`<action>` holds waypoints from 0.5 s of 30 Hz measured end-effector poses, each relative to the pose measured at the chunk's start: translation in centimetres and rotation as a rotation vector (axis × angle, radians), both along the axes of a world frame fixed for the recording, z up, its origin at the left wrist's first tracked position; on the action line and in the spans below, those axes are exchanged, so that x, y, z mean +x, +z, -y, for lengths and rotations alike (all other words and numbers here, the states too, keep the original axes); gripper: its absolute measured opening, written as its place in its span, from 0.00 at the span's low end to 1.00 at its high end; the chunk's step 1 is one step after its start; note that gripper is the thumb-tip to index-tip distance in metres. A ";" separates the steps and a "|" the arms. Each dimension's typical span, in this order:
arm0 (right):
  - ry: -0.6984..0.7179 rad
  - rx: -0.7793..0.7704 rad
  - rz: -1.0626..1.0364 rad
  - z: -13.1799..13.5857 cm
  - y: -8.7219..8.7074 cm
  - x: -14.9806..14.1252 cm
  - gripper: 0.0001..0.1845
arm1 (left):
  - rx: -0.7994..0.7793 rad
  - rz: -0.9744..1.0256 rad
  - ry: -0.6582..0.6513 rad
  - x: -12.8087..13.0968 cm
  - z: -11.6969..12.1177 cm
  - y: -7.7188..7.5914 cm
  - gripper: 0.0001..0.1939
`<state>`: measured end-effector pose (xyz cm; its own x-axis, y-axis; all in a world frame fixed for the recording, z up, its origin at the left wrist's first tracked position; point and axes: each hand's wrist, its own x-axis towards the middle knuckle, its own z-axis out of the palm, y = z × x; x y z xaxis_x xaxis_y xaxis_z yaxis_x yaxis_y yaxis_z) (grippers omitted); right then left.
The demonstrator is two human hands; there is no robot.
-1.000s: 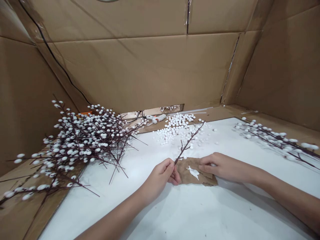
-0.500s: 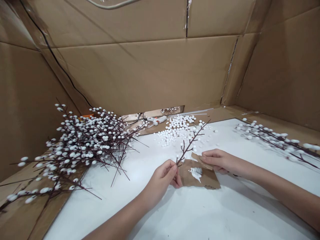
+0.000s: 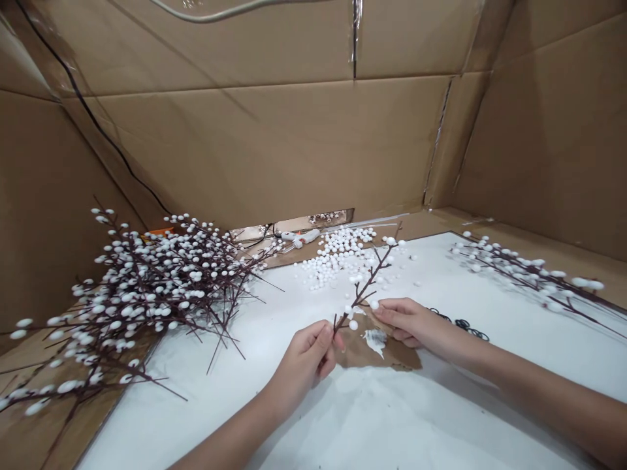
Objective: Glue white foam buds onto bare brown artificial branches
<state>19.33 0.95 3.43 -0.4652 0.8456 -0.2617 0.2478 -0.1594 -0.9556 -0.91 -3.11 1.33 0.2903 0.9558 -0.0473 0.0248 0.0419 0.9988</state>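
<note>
slim dark brown twig (image 3: 367,284) pinched above a torn scrap of brown kraft paper (image 3: 360,352)

the left hand (image 3: 304,369) clenches the twig's lower end between thumb and fingers, at the lower middle of the frame. the twig angles up and away toward the upper right, with small white foam balls (image 3: 353,324) stuck along it. the right hand (image 3: 411,323) reaches in from the lower right, fingers curled, one more foam ball (image 3: 374,304) touching its fingertips; whether that ball is pinched, the view cannot tell. the paper lies under both hands, a smear of thick white paste (image 3: 375,341) on it. just beyond, a scatter of loose foam balls (image 3: 333,261) covers the far edge of a white board (image 3: 441,405). coils of black cord (image 3: 460,324) lie beside the right hand. a big heap of beaded branches (image 3: 157,287) fills the left of the frame, more branches (image 3: 519,271) lie at the right, and a white glue gun (image 3: 304,236) sits at the far centre, below a brown cardboard wall (image 3: 245,150).
</note>
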 end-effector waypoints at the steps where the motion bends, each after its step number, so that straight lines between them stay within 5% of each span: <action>1: 0.001 -0.002 -0.015 0.0 -0.1 0.0 0.27 | -0.002 -0.001 -0.002 0.0 0.0 0.0 0.20; 15: -0.024 -0.021 -0.112 0.7 -1.2 -1.3 0.29 | -0.055 0.013 -0.137 0.3 0.1 -0.5 0.22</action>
<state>18.04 0.29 2.24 -0.4721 0.8518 -0.2269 0.1352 -0.1844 -0.9735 -0.56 -3.19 0.78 0.4193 0.9030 -0.0938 0.0209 0.0937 0.9954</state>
